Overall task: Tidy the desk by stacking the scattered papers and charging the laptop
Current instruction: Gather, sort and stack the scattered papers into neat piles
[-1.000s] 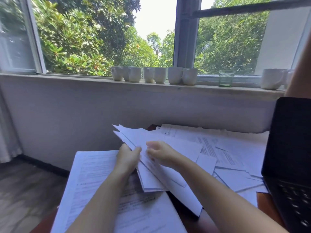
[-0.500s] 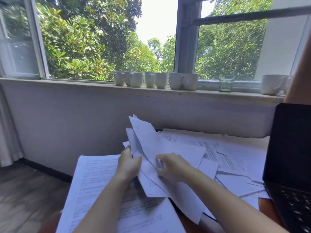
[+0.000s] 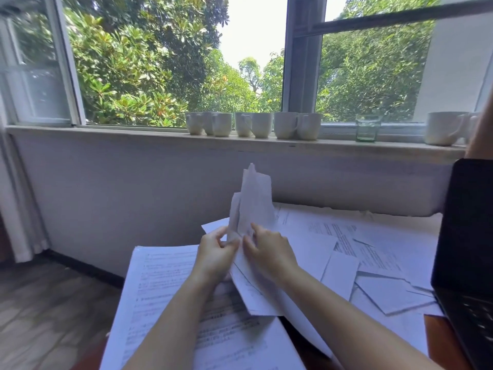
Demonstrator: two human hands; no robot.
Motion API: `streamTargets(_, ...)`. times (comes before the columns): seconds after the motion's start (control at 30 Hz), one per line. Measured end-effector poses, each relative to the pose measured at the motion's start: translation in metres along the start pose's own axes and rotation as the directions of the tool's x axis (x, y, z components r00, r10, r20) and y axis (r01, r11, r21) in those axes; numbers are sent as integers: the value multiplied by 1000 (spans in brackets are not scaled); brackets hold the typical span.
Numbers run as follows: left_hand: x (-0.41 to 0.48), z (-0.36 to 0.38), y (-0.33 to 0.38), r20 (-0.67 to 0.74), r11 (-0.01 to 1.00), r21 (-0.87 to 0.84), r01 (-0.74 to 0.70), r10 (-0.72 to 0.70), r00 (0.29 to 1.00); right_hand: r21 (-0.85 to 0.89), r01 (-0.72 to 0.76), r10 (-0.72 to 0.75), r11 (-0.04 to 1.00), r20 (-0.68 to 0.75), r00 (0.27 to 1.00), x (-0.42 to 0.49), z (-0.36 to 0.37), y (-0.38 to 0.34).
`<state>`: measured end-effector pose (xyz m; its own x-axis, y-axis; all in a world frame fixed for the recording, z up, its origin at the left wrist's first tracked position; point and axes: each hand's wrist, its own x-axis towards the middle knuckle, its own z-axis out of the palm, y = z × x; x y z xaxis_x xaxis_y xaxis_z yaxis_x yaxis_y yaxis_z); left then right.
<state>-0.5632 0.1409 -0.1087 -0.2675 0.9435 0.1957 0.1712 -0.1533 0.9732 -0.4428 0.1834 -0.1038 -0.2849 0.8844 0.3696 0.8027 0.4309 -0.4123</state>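
- The left hand has its fingers curled, with the thumb tip meeting them to pinch the left edge of a sheaf of papers.
- The right hand is also curled. Its fingers are bent onto the sheaf's right face and grip it just beside the left hand, knuckles up.
- Both bare forearms come in from the near edge of the desk and converge near its middle, the wrists roughly level.
- The sheaf stands almost upright between the two hands, its uneven top corners rising above the fingers. Its lower end slopes down under the right wrist, onto a printed stack at the near left corner.
- More loose sheets lie overlapping across the far and right parts of the desk, apart from both hands.
- The laptop sits open at the right edge with a dark screen, neither hand touching it.
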Motion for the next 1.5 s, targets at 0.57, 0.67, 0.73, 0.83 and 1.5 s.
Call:
streamTargets(0.57,13,-5,-16,-116,992,117,56,-42,992,-86,-43,35,995,-92,995,-1,-31,29)
streamTargets(0.67,16,-10,-19,-150,994,94,56,-41,988,152,18,0,988,-122,993,6,-66,38)
streamTargets(0.73,16,-11,-17,-173,994,87,58,-43,984,444,50,-17,895,-78,997,5,-91,41)
streamTargets(0.83,13,-12,-12,-223,996,72,45,-28,974,702,38,-70,711,16,997,2,-128,44)
streamTargets(1.5,19,-17,-17,-183,960,278,37,15,983,58,-227,193,972,349,917,0,-100,114)
